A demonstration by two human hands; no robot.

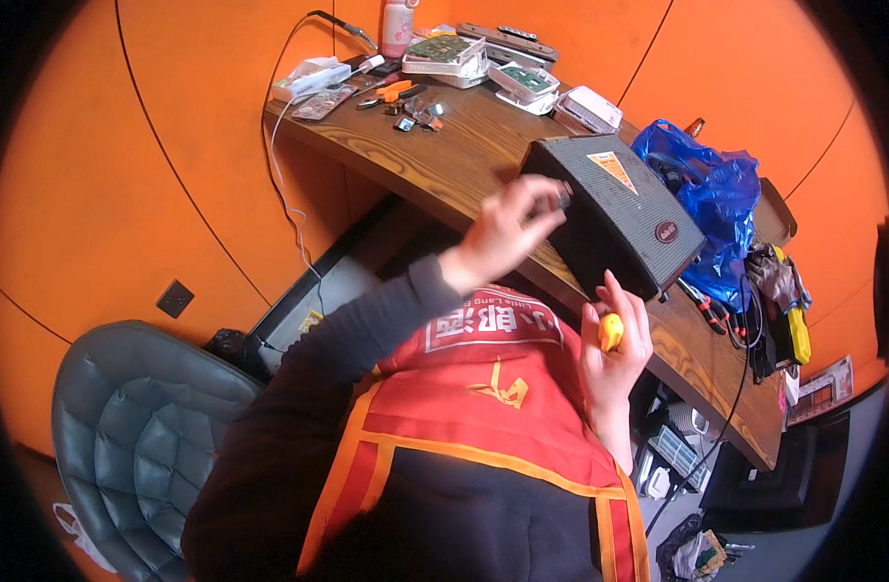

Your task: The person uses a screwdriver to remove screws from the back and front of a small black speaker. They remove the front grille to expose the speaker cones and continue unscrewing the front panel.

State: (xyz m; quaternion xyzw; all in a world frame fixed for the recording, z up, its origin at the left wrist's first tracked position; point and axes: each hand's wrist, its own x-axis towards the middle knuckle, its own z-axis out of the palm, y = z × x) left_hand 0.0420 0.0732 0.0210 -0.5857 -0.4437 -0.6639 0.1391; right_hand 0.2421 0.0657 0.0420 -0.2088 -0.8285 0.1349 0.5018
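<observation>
Left hand (508,228): A small dark piece (564,200) is pinched between slightly blurred thumb and fingertips, at the black box's left edge; whether the two are joined cannot be told.
Right hand (616,354): A yellow object (610,333) is held in curled fingers just right of centre, its long axis near upright, its rounded end exposed.
Black box (627,204): Rested on the wooden table (483,141), right of centre, it is set with its long axis running from upper left to lower right, the grey grille turned upward.
Markings: The grille is marked by a triangular orange-and-white sticker (614,172) and, near its lower right end, a round dark red badge (667,232). White lettering is printed upside down on the red apron (493,417).
Blue bag (721,199): Dark contents are partly seen through crumpled plastic, beyond the box.
White trays (446,68): Green circuit boards (444,48) are held in them, top centre.
Pink bottle (398,29): It is stood upright beside the trays.
</observation>
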